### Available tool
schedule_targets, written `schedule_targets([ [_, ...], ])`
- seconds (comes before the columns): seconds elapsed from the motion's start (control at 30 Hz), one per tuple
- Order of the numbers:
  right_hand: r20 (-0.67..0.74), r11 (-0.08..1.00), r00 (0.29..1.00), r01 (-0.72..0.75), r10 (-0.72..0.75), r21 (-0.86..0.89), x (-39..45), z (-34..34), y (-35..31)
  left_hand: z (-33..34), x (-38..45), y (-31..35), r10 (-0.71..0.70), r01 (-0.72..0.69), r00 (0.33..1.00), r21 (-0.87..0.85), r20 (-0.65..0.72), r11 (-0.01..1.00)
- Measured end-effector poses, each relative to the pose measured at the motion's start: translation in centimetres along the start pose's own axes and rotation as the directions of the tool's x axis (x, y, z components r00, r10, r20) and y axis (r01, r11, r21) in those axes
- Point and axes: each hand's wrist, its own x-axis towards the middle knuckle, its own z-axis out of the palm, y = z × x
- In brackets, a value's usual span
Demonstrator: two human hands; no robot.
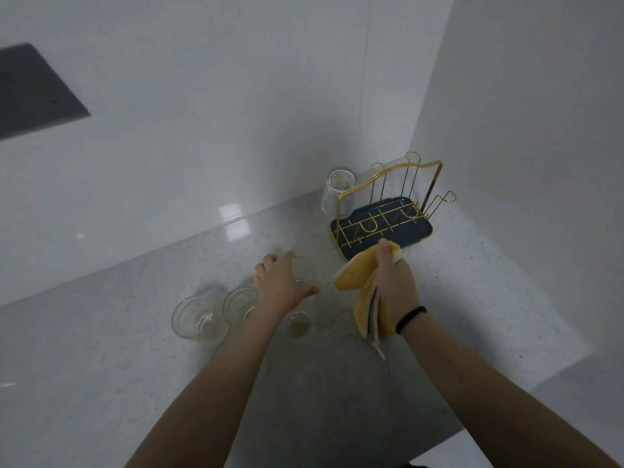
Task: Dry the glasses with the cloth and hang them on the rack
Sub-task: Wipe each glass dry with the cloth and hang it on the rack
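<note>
- a pale speckled counter [135, 332] is seen from above, set in a corner between two white walls [202, 113]; light is dim.
- a gold wire rack [391, 197] on a dark blue drip tray [341, 228] stands at the back right, near the corner. one ribbed glass [336, 194] is already hung upside down on its left peg; the other pegs are bare.
- clear glasses are grouped at centre-left on the counter, upright: a wide glass [199, 319], a second glass [239, 300] touching or just beside it, and a small glass [300, 327] nearer the viewer. more may be hidden under the hand; cannot be told.
- the left hand [283, 285] is held over the group, fingers [270, 261] spread and relaxed, nothing grasped; contact w/ a glass cannot be told.
- the right hand [393, 282] is clenched round a yellow cloth [358, 282], bunched and hanging, just in front of the tray.
- handling, as judged: glasses are light, rigid, fragile, prob. wet so slippery; best taken round the side wall, not by the rim. the cloth is soft and limp.
- room, as judged: open counter lies btwn glasses and rack, so the path is free. the counter's front edge is near on the right; walls crowd the rack's back and right side, so pegs are best approached from the front or above.
</note>
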Motion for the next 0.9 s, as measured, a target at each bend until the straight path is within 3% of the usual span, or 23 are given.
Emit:
schedule_targets([
  [0.13, -0.015, 1.000, 1.000, -0.025, 0.026, 0.003, -0.2, 0.2, 0.2, 0.3, 0.7, -0.1, 0.008, 0.002, 0.997, -0.116, 0.083, 0.993],
  [0.3, -0.002, 0.998, 0.999, -0.048, 0.048, 0.044, -0.5, -0.5, 0.2, -1.2, 0.5, 0.4, 0.039, -0.041, 0.999, -0.268, -0.013, 0.962],
  [0.4, 0.031, 0.995, 0.997, -0.074, 0.072, 0.065, -0.6, -1.1, -0.2, -3.9, -0.4, 1.6, 0.129, -0.147, 0.989, -0.422, -0.070, 0.894],
  [0.5, 0.109, 0.996, 0.994, -0.042, 0.033, 0.076, -1.3, -1.4, -1.1, -7.2, -2.1, 3.1, 0.241, -0.219, 0.969, -0.617, -0.049, 0.756],
  [0.6, 0.169, 0.994, 0.985, 0.007, -0.027, 0.114, -2.6, -1.6, -2.5, -9.2, -3.8, 4.9, 0.307, -0.178, 0.952, -0.805, 0.005, 0.566],
  [0.73, 0.240, 0.952, 0.969, -0.015, -0.062, 0.306, -3.7, -2.1, -3.2, -8.8, -5.6, 8.0, 0.216, -0.099, 0.976, -0.946, -0.031, 0.310],
  [0.77, 0.236, 0.937, 0.970, -0.022, -0.065, 0.348, -4.0, -2.2, -3.3, -8.6, -6.0, 8.8, 0.175, -0.080, 0.984, -0.955, -0.030, 0.287],
  [0.9, 0.142, 0.917, 0.990, -0.070, 0.015, 0.393, -4.4, -2.1, -3.9, -7.7, -7.2, 10.4, 0.215, -0.176, 0.973, -0.877, -0.086, 0.447],
])
